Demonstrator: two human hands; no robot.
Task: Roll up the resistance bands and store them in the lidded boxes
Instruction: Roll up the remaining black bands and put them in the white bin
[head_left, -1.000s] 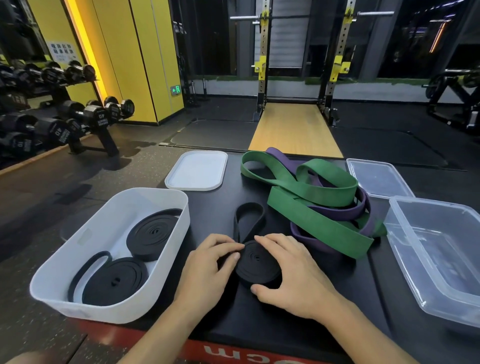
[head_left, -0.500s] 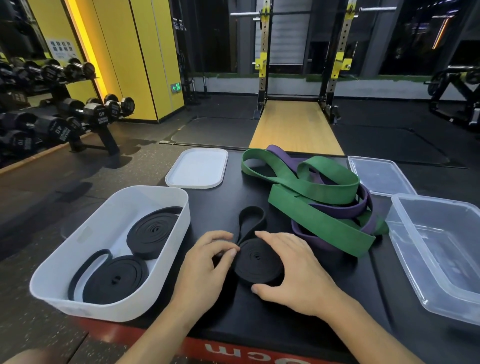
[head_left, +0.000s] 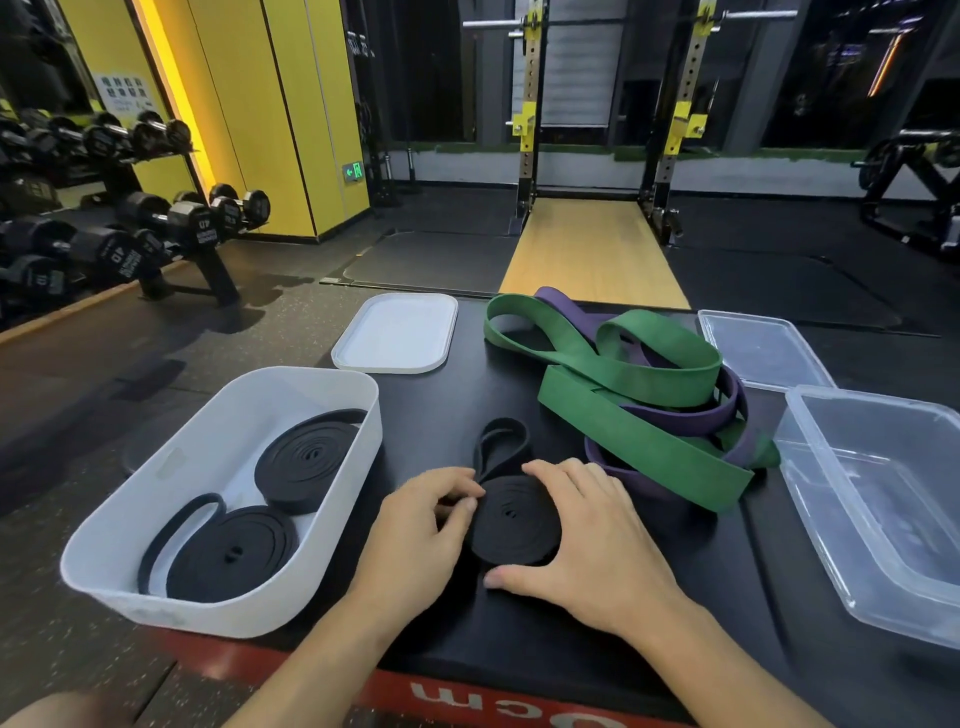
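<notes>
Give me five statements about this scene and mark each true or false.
1. The white box holds two rolled black bands. True.
2. The green band is in the clear box. False: it lies on the table, tangled with a purple band.
3. The left hand and right hand both touch the black roll. True.
4. The white lid covers the white box. False: it lies on the table behind it.
5. The black roll is finished. False: a loop sticks out loose.
</notes>
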